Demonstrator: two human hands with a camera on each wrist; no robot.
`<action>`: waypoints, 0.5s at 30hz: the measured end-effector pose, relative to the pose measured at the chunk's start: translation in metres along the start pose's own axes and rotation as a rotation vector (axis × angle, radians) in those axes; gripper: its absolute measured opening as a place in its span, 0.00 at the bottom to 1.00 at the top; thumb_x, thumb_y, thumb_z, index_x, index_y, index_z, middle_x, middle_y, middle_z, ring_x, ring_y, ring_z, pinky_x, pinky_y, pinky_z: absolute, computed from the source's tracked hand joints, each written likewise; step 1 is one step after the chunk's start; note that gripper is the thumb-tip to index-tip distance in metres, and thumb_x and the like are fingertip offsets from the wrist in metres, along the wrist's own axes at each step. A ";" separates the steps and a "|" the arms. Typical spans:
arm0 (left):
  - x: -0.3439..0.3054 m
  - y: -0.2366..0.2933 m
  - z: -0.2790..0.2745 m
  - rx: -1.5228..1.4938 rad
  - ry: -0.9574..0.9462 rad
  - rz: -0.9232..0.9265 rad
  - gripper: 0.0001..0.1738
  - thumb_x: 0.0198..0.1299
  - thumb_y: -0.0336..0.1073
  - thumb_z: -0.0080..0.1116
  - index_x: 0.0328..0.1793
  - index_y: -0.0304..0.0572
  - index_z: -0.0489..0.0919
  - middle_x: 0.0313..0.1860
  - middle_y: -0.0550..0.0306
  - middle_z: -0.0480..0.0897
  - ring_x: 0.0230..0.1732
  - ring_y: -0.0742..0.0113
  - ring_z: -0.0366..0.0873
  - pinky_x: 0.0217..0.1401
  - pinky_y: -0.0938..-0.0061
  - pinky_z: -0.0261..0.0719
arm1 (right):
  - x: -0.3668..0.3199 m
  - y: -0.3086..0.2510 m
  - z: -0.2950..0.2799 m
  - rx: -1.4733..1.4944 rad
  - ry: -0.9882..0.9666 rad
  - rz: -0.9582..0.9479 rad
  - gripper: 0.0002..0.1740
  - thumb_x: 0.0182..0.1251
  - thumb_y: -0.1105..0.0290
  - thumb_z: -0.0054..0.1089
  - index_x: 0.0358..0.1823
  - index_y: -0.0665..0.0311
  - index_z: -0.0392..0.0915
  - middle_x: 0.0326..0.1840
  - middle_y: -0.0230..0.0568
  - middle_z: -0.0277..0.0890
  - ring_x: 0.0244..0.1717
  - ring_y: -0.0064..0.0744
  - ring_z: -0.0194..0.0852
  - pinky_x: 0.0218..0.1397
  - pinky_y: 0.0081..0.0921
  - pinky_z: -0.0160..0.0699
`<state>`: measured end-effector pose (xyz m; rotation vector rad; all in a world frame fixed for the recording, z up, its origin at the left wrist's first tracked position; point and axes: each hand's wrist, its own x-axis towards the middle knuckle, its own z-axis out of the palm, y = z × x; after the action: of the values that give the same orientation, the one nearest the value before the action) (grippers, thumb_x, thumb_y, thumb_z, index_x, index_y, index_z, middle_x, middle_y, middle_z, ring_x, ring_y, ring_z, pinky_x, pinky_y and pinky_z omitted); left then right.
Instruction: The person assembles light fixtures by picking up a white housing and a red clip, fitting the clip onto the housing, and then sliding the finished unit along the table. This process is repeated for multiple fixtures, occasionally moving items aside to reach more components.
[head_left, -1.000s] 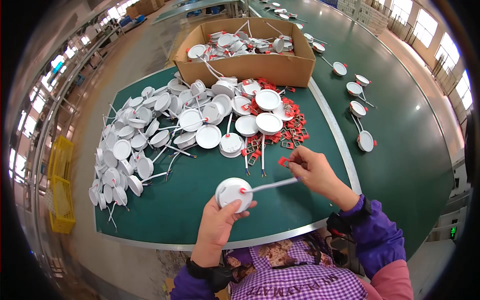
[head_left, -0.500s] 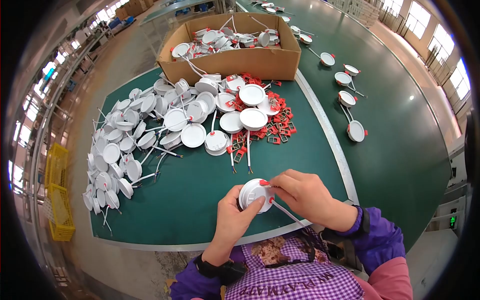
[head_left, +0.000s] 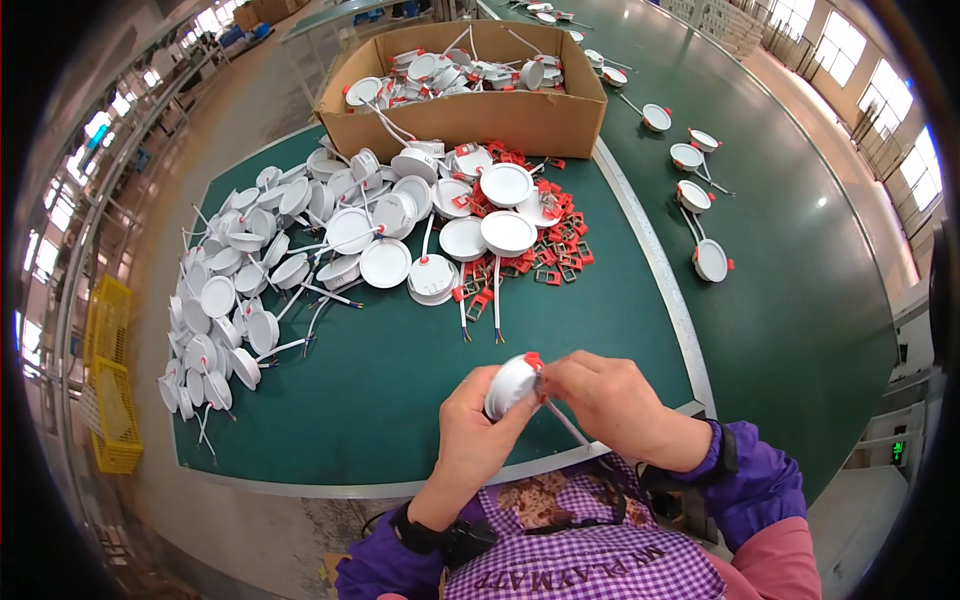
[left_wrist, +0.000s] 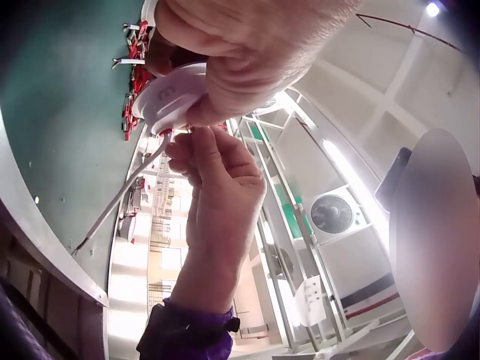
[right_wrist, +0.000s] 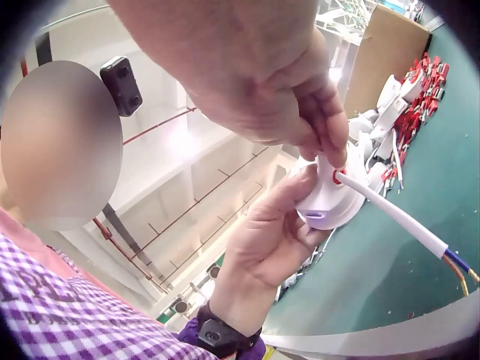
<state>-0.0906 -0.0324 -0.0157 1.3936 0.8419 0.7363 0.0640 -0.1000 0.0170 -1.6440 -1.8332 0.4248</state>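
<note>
My left hand (head_left: 472, 435) holds a round white downlight (head_left: 510, 388) by its rim, thumb across its back, above the front of the green table. The downlight is tilted on edge. A red spring clip (head_left: 533, 359) sits at its upper edge. At that edge the fingertips of my right hand (head_left: 610, 398) pinch the clip, whose metal part is mostly hidden by the fingers. From the back of the downlight a white cable (right_wrist: 397, 217) runs out through a red grommet (right_wrist: 338, 176), ending in bare coloured wires.
White downlights (head_left: 350, 231) are heaped at the table's left and middle. Loose red clips (head_left: 570, 240) lie at their right. Behind stands a cardboard box (head_left: 470, 125) of downlights. Past a metal edge strip (head_left: 655, 270), finished-looking downlights (head_left: 710, 261) line another green surface.
The right hand has brought the red clip from the right to the downlight's edge. The left hand has shifted right and turned the downlight more on edge.
</note>
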 end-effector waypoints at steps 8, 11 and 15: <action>-0.001 0.001 -0.007 0.182 -0.082 0.128 0.13 0.50 0.30 0.65 0.42 0.36 0.78 0.31 0.58 0.77 0.29 0.73 0.74 0.29 0.78 0.71 | 0.001 0.003 0.001 0.163 0.165 0.047 0.13 0.55 0.74 0.63 0.42 0.66 0.74 0.35 0.44 0.77 0.27 0.38 0.78 0.28 0.30 0.76; -0.008 0.005 -0.010 0.197 -0.128 0.124 0.13 0.50 0.31 0.65 0.42 0.37 0.78 0.30 0.57 0.76 0.29 0.72 0.73 0.29 0.78 0.70 | 0.001 -0.004 -0.015 0.480 -0.012 0.409 0.18 0.55 0.72 0.65 0.47 0.68 0.73 0.41 0.45 0.79 0.26 0.29 0.79 0.28 0.28 0.75; -0.011 0.008 -0.011 0.227 -0.167 0.130 0.13 0.50 0.31 0.65 0.42 0.37 0.78 0.30 0.57 0.76 0.28 0.71 0.73 0.30 0.77 0.70 | -0.004 -0.005 -0.015 0.582 -0.068 0.382 0.20 0.56 0.71 0.65 0.49 0.72 0.72 0.40 0.47 0.81 0.26 0.26 0.79 0.29 0.24 0.76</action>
<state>-0.1058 -0.0355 -0.0071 1.7006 0.7249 0.6263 0.0704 -0.1077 0.0304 -1.5561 -1.2561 1.0766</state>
